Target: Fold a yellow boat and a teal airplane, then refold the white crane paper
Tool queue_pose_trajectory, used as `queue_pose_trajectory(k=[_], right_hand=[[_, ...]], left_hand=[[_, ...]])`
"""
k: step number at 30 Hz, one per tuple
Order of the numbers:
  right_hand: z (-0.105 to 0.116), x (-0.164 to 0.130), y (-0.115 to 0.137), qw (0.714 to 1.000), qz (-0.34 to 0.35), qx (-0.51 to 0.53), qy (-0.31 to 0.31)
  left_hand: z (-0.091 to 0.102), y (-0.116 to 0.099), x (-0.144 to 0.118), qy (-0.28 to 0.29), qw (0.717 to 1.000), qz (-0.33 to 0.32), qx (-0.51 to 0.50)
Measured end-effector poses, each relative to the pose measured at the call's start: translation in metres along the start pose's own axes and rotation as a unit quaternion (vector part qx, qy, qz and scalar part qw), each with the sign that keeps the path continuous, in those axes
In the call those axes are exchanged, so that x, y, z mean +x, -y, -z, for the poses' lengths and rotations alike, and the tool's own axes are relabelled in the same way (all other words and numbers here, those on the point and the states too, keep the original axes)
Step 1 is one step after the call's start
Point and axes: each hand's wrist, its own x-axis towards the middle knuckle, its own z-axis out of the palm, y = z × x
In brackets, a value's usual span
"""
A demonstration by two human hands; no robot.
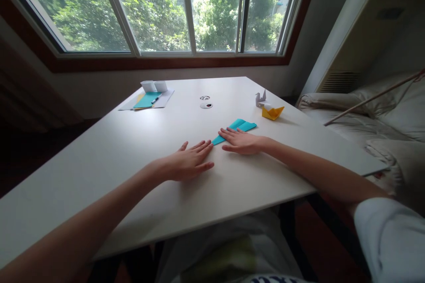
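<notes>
Table (99, 159) lay bare around both hands, near edge close. Right hand (241, 141) pressed flat, open, on the paper plane (237, 126) — left hand (187, 163) flat beside it, holding nothing.

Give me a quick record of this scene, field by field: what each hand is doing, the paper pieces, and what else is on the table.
Left hand: flat on the white table, palm down, fingertips near the tip of the teal folded paper.
Right hand: pressed flat on the teal folded paper.
Teal folded paper: long pointed shape, lying flat.
Finished pieces: yellow paper boat and a small grey paper crane, far right of the table.
Paper stack: far left, teal sheet on top.
Behind: window with trees.
</notes>
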Motion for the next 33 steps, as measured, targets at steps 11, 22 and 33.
queue_pose_trajectory(k=[11,22,33], right_hand=[[0.006,0.004,-0.048,0.995,-0.097,-0.007,-0.028],[0.007,0.003,-0.055,0.995,-0.095,-0.004,-0.038],[0.008,0.003,-0.058,0.995,-0.093,-0.014,-0.038]], left_hand=[[0.001,-0.004,-0.001,0.004,1.000,-0.002,0.004],[0.008,0.027,0.000,0.019,0.998,-0.041,-0.045],[0.016,0.039,-0.014,0.037,0.999,-0.021,-0.015]])
